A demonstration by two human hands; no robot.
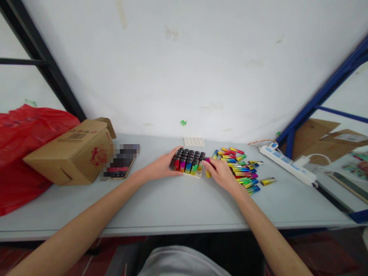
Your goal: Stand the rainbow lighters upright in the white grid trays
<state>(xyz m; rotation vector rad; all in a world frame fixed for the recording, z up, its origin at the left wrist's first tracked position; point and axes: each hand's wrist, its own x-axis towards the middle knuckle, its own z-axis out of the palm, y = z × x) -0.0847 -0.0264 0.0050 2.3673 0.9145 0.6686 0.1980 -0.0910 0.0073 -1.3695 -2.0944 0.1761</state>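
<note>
Lighters (188, 165) with black tops and shiny coloured bodies stand upright in rows in a white tray (198, 176) on the table. My left hand (163, 166) is closed round the tray's left side, thumb at the front and fingers behind. At the tray's front right corner, my right hand (220, 171) pinches a shiny purple and yellow lighter (208, 173); its top is partly hidden by my fingers. More shiny metallic pieces in lighter colours (243, 169) lie in a loose pile to the right of my right hand.
A second white tray with holes (194, 142) lies against the wall. On the left are a phone (120, 169), a cardboard box (69, 153) and a red plastic bag (23, 153). A white power strip (287, 165) lies at the right, by the blue frame (324, 88).
</note>
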